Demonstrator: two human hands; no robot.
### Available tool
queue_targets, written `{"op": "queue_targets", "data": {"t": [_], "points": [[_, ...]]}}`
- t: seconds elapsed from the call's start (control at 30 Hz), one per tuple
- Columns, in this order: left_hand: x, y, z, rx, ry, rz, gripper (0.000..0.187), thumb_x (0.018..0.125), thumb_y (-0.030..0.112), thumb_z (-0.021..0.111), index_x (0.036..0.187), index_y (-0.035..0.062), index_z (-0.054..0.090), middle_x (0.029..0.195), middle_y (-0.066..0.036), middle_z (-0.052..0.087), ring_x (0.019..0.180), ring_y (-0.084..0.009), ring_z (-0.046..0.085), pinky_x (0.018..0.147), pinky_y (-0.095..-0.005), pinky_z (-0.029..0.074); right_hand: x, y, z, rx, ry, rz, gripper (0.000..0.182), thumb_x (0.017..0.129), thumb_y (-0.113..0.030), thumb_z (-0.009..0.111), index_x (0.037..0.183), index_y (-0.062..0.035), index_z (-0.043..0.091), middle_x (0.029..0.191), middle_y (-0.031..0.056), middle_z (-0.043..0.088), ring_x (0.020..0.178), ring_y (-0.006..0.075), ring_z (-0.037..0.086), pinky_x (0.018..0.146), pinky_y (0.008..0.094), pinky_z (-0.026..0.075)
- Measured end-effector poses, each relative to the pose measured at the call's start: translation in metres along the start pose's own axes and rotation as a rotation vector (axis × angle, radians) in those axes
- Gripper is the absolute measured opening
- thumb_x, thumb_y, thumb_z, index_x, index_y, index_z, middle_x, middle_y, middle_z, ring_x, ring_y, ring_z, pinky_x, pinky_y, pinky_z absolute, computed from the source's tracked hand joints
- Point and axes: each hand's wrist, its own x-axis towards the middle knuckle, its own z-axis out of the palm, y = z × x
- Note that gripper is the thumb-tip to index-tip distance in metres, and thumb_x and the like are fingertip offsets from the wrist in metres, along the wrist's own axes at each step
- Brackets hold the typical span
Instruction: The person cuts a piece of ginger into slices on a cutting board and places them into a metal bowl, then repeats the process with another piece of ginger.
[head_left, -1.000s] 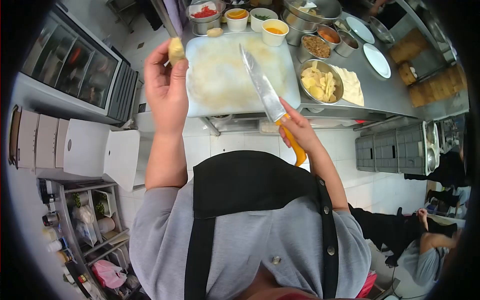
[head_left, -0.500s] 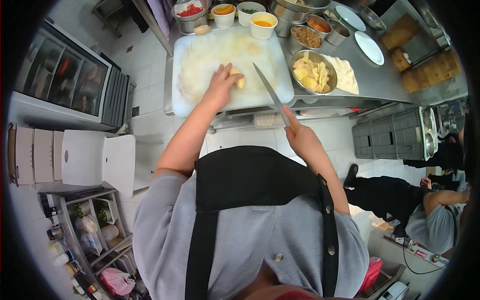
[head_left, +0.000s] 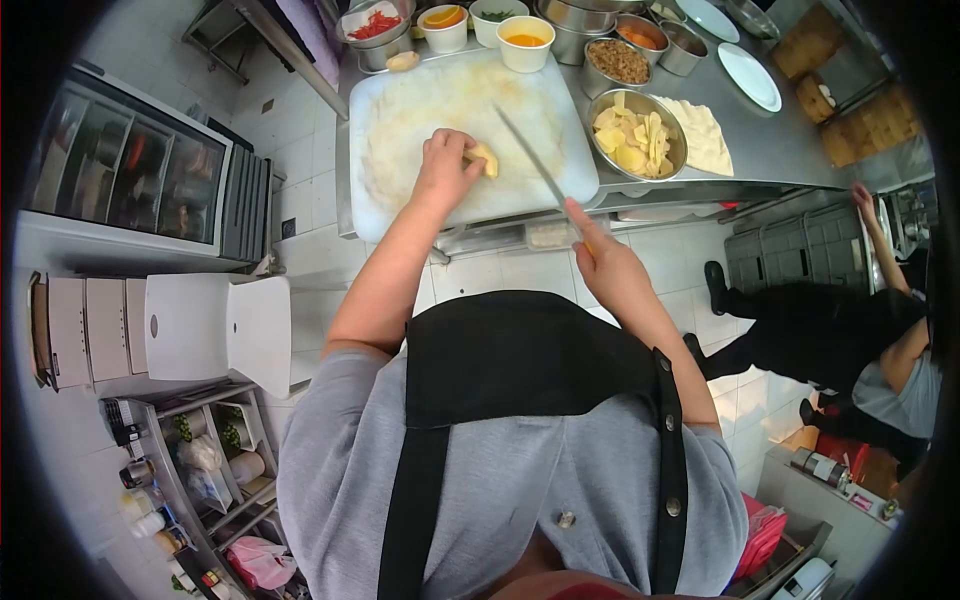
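Note:
My left hand [head_left: 447, 168] is over the middle of the white cutting board [head_left: 400, 115], fingers closed round a pale yellow, knobby piece of ginger [head_left: 487, 160]. Part of that piece is hidden by the fingers. In my right hand [head_left: 612, 268], near the board's front right corner, is a long knife [head_left: 532, 158] gripped by its wooden handle. Its blade points up and left across the board, apart from the ginger. A steel bowl [head_left: 684, 150] of yellow slices and pieces stands right of the board. Another small tan piece [head_left: 403, 61] lies at the board's far edge.
White tubs [head_left: 527, 46] and steel bowls [head_left: 617, 66] of ingredients line the counter's back. A folded pale cloth [head_left: 697, 135] and white plates [head_left: 749, 78] lie to the right. Another person [head_left: 800, 330] stands at the right by grey crates [head_left: 795, 250].
The ginger has turned in my left hand, and more of it shows. The knife has shifted slightly left and up relative to the board. At the right, the other person has moved, one arm now raised.

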Motion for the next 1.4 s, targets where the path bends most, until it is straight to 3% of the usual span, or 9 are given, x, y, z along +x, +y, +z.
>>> {"op": "queue_targets", "data": {"t": [0.3,0.7,0.8,1.0,1.1,1.4], "points": [[0.007,0.001,-0.004,-0.036,-0.063,-0.024,0.030,0.075,0.012,0.072,0.104,0.0101,0.064,0.113,-0.011,0.055,0.110,-0.0337,0.050,0.096,-0.0397,0.045,0.011,-0.006,-0.008,-0.152,-0.086,-0.090,0.060,0.096,-0.018,0.051,0.151,-0.0307,0.031,0.083,0.0204,0.063,0.074,0.0367,0.064,0.068,0.0466,0.051],[-0.001,-0.007,0.008,-0.101,0.098,0.054,0.029,0.073,0.009,0.074,0.101,0.0070,0.065,0.108,-0.013,0.056,0.103,-0.0313,0.055,0.091,-0.0377,0.048,0.014,0.000,-0.009,-0.316,-0.095,-0.194,0.064,0.093,-0.015,0.053,0.151,-0.0263,0.030,0.076,0.0174,0.062,0.062,0.0341,0.062,0.056,0.0460,0.050],[-0.003,-0.004,0.008,-0.094,0.114,0.039,0.029,0.073,0.008,0.073,0.100,0.0068,0.065,0.108,-0.013,0.056,0.103,-0.0310,0.055,0.090,-0.0377,0.048,0.035,0.001,-0.001,-0.292,-0.135,-0.182,0.061,0.094,-0.015,0.052,0.151,-0.0255,0.031,0.079,0.0180,0.063,0.063,0.0339,0.062,0.056,0.0459,0.050],[0.000,-0.005,0.007,-0.112,0.079,0.015,0.029,0.073,0.008,0.073,0.100,0.0066,0.064,0.110,-0.012,0.054,0.104,-0.0300,0.053,0.091,-0.0372,0.047,0.027,-0.004,-0.009,-0.216,-0.103,-0.184,0.065,0.094,-0.016,0.054,0.151,-0.0329,0.028,0.078,0.0180,0.061,0.068,0.0359,0.062,0.064,0.0467,0.051],[-0.003,-0.009,0.011,-0.116,0.093,0.030,0.030,0.072,0.008,0.073,0.101,0.0064,0.064,0.109,-0.011,0.054,0.103,-0.0295,0.054,0.090,-0.0369,0.047,0.012,-0.010,-0.020,-0.267,-0.118,-0.157,0.057,0.095,-0.015,0.050,0.149,-0.0281,0.035,0.080,0.0178,0.064,0.066,0.0335,0.062,0.060,0.0456,0.051],[-0.002,-0.015,0.016,-0.158,0.107,0.053,0.030,0.073,0.009,0.073,0.102,0.0077,0.064,0.111,-0.011,0.053,0.104,-0.0312,0.051,0.090,-0.0378,0.047,0.053,-0.001,0.006,-0.201,-0.104,-0.189,0.065,0.093,-0.016,0.054,0.151,-0.0308,0.029,0.077,0.0194,0.062,0.069,0.0363,0.063,0.064,0.0475,0.050]]}}
